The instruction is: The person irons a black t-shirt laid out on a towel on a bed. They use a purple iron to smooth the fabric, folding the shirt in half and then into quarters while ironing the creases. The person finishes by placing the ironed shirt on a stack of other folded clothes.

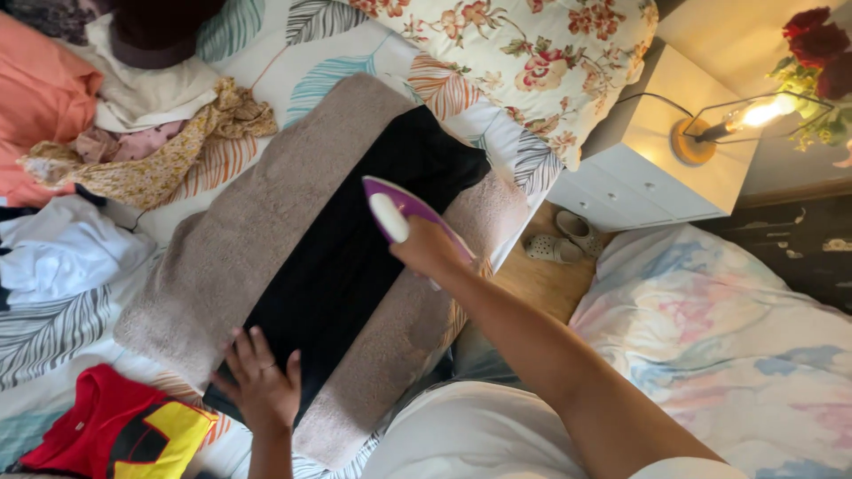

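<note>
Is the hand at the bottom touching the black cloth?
Touching. The head view shows the left hand lying flat on the black cloth, fingers spread over its near end.

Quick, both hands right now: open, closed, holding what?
Left hand: open, flat on the black garment.
Right hand: closed around the purple iron.

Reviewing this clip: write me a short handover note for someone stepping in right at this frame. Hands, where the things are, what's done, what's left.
Right hand: fingers closed on the handle of the purple iron, which sits on the black garment.
Left hand: flat, fingers spread, pressing the near end of the garment.
Garment lies lengthwise on a beige towel spread over the bed.
Done: garment laid out flat, iron on its far half.
Left: the near half, by the left hand, has no iron on it; how much is already pressed cannot be told.
Nearby: red shirt at the near left, heap of clothes at the far left.
</note>
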